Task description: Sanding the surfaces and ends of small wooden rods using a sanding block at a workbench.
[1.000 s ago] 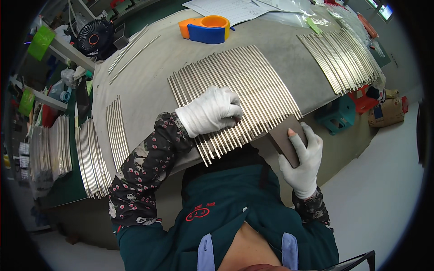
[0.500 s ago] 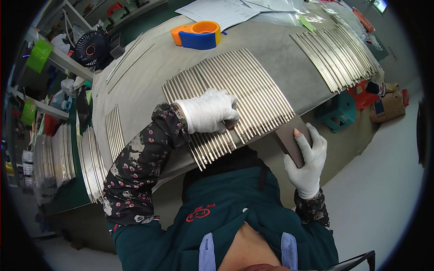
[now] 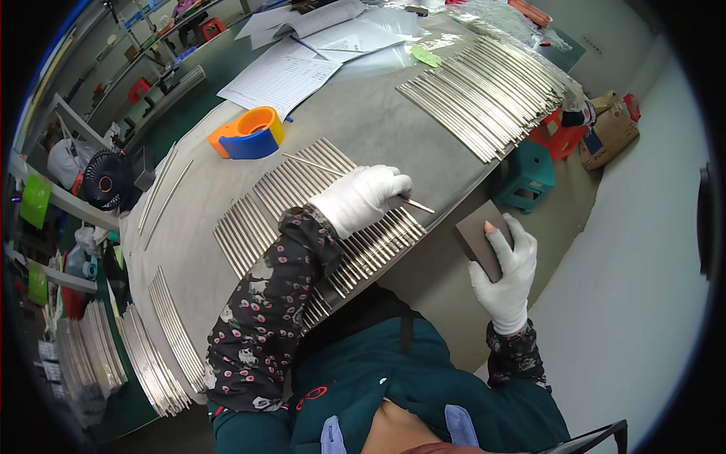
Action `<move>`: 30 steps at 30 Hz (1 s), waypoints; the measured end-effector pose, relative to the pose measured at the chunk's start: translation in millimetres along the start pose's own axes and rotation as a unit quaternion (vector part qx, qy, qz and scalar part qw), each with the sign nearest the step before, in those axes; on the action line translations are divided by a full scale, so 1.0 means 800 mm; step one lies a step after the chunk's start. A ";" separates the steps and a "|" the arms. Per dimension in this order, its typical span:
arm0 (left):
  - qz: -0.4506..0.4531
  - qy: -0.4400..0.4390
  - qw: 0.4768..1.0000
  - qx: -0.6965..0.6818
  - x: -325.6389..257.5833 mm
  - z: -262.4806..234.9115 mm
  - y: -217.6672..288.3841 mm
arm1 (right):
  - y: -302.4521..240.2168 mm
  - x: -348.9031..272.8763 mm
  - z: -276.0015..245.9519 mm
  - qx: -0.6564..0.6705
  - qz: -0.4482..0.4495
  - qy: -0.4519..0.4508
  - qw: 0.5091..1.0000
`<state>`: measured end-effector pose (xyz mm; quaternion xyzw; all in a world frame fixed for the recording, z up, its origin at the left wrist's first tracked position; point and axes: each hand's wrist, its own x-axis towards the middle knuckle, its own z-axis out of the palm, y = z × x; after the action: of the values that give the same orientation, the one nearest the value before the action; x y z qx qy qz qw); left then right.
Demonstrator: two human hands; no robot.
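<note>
My left hand [image 3: 364, 198], in a white glove with bare fingertips, is closed on a thin metal rod [image 3: 420, 206]. That rod lies crosswise just over a row of silvery metal rods [image 3: 291, 189] laid side by side on the grey table. My hand and flowered sleeve hide the middle of the row. Off the table's near edge, to the right, my gloved right hand [image 3: 508, 281] grips a flat brown block [image 3: 478, 236], which looks like a sanding block. The thumb presses on its face, and the block is apart from the rods.
A second batch of rods [image 3: 484, 94] lies at the far right. More rods [image 3: 151, 371] stand at the left edge. Behind the row are an orange and blue tape dispenser [image 3: 253, 144] and papers [image 3: 283, 76]. A green stool [image 3: 527, 178] is below the right edge.
My left hand has lifted a rod from the row and turned it crosswise. My right hand still holds the block off the table edge. The view has shifted, with the table turned.
</note>
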<state>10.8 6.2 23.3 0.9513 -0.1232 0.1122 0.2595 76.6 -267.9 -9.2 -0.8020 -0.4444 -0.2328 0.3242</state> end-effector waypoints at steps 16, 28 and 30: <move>0.004 0.036 0.999 0.028 0.024 0.046 -0.019 | -0.002 0.060 0.009 0.109 -0.097 -0.096 0.985; -0.037 0.008 0.999 0.025 0.027 0.039 -0.006 | 0.019 0.083 0.016 -0.074 -0.106 -0.073 0.989; -0.033 0.016 0.999 0.016 0.031 0.037 -0.012 | 0.034 0.090 0.018 -0.089 -0.059 -0.034 0.994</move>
<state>41.2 -5.7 0.8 0.9570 -0.0858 0.1209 0.2494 137.0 -227.7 20.7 -0.8074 -0.4795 -0.2626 0.2219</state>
